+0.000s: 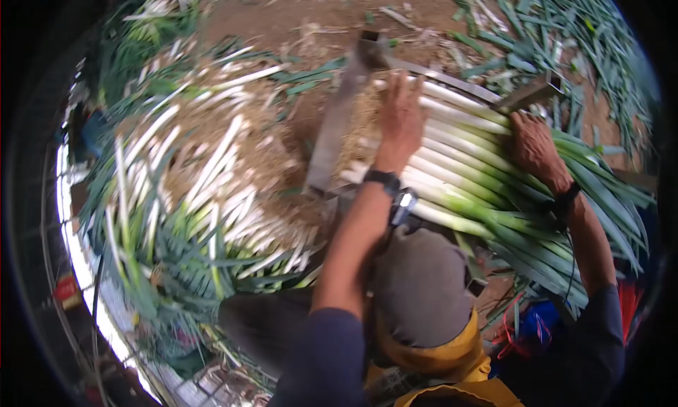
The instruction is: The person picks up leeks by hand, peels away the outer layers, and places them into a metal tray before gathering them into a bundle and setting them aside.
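Observation:
A row of leeks lies side by side in a metal frame, white stalks toward the frame's end plate, green leaves fanning right. My left hand rests flat on the white stalk ends near the roots, fingers spread. My right hand presses down on the upper side of the row where white turns green. A dark watch sits on my left wrist and a dark band on my right wrist. Neither hand grips a single leek that I can tell.
A large loose heap of leeks with roots and soil lies on the left. Cut green leaves litter the bare earth at the top right. My knee in grey cloth and a yellow apron are below the frame. Red and blue items lie lower right.

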`<state>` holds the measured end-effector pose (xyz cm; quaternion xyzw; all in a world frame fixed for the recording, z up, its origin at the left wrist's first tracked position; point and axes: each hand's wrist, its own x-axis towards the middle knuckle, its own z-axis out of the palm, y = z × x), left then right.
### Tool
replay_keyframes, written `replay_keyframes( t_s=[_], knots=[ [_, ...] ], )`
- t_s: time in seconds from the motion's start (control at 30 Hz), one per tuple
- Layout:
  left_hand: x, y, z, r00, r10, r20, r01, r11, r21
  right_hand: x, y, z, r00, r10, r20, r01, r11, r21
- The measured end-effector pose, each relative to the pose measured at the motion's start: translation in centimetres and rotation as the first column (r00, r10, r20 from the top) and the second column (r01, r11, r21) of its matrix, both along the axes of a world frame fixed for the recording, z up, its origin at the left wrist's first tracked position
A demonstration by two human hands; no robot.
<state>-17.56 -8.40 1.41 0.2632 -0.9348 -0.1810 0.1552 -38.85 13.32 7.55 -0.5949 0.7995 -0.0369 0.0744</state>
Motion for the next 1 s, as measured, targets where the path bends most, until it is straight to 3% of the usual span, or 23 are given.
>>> replay_keyframes(
  t_s=[0.1, 0.13, 0.17, 0.23, 0.27, 0.37, 0.4, 0.43, 0.47, 0.5, 0.53, 0.63, 0.7, 0.77, 0.8, 0.83, 0.9, 0.97, 1.0],
  knots=[
    [0.2, -0.5, 0.1, 1.0, -0.003, 0.003, 0.003, 0.997, 0.072, 0.3, -0.1, 0.2, 1.0, -0.01, 0.003, 0.01, 0.999, 0.044],
    [0.4, -0.4, 0.5, 1.0, -0.005, -0.016, 0.007, 0.993, 0.117, 2.6, -1.8, 3.4, 1.0, 0.01, -0.008, -0.01, 1.0, 0.017],
    [1.1, -0.2, 0.9, 0.999, -0.008, -0.039, 0.014, 0.985, 0.169, 0.5, -0.4, 0.3, 0.999, 0.024, -0.025, -0.024, 1.0, -0.011],
    [3.5, 0.5, 3.4, 0.999, -0.039, -0.024, 0.045, 0.951, 0.306, 0.7, -0.2, -0.1, 0.998, 0.039, -0.057, -0.042, 0.998, -0.048],
    [4.8, 1.0, 4.7, 0.998, -0.06, -0.025, 0.065, 0.925, 0.375, 0.7, -0.2, 0.1, 0.998, 0.03, -0.059, -0.029, 0.999, 0.021],
    [11.7, 2.6, 10.7, 0.998, 0.034, -0.06, 0.009, 0.794, 0.608, 0.1, 0.4, -0.9, 0.998, 0.032, -0.049, -0.031, 0.999, 0.008],
    [14.5, 2.6, 10.6, 0.978, -0.002, -0.208, 0.12, 0.823, 0.556, -0.1, 0.6, -1.4, 0.992, 0.044, -0.116, -0.046, 0.999, -0.016],
    [17.4, 2.8, 13.2, 0.99, -0.01, -0.14, 0.091, 0.806, 0.584, -0.6, 0.9, -2.2, 0.989, 0.059, -0.134, -0.064, 0.998, -0.029],
    [20.3, 3.0, 14.7, 0.996, 0.045, -0.081, 0.026, 0.698, 0.716, -1.3, 1.1, -2.8, 0.985, 0.075, -0.154, -0.083, 0.996, -0.045],
    [23.4, 2.8, 15.0, 0.992, 0.048, -0.115, 0.05, 0.695, 0.717, -1.4, 1.0, -2.9, 0.981, 0.091, -0.173, -0.104, 0.993, -0.063],
    [26.3, 3.3, 16.5, 0.983, 0.099, -0.154, 0.035, 0.723, 0.69, -1.4, 0.6, -2.0, 0.991, 0.032, -0.126, -0.02, 0.995, 0.101],
    [34.6, 3.9, 19.5, 0.955, 0.254, -0.151, -0.052, 0.647, 0.761, -0.3, 0.6, 0.5, 0.926, 0.105, -0.361, -0.041, 0.983, 0.181],
    [39.4, 3.5, 20.0, 0.923, 0.358, -0.139, -0.119, 0.612, 0.782, -2.1, 0.6, 1.4, 0.894, 0.168, -0.416, -0.054, 0.96, 0.273],
    [42.6, 3.7, 20.9, 0.859, 0.504, -0.084, -0.287, 0.611, 0.738, -2.5, -0.2, 3.8, 0.924, 0.161, -0.346, -0.007, 0.914, 0.405],
    [43.8, 3.7, 21.4, 0.838, 0.529, -0.131, -0.267, 0.608, 0.748, 2.6, -0.9, 8.6, 0.958, 0.11, -0.266, 0.0, 0.924, 0.383],
    [45.1, 3.8, 21.7, 0.811, 0.571, -0.129, -0.297, 0.591, 0.75, 7.1, -2.7, 12.7, 0.97, 0.12, -0.213, 0.001, 0.871, 0.492],
    [46.0, 4.0, 22.1, 0.779, 0.604, -0.168, -0.286, 0.581, 0.762, 7.7, -2.7, 13.7, 0.958, 0.212, -0.193, -0.151, 0.945, 0.289],
    [46.0, 4.8, 22.8, 0.781, 0.608, -0.14, -0.304, 0.567, 0.765, 7.0, -4.0, 14.2, 0.967, 0.215, -0.137, -0.171, 0.946, 0.277],
    [46.1, 5.3, 23.1, 0.784, 0.601, -0.154, -0.293, 0.577, 0.762, 5.3, -4.5, 12.2, 0.947, 0.298, -0.117, -0.276, 0.946, 0.171]
  ],
)
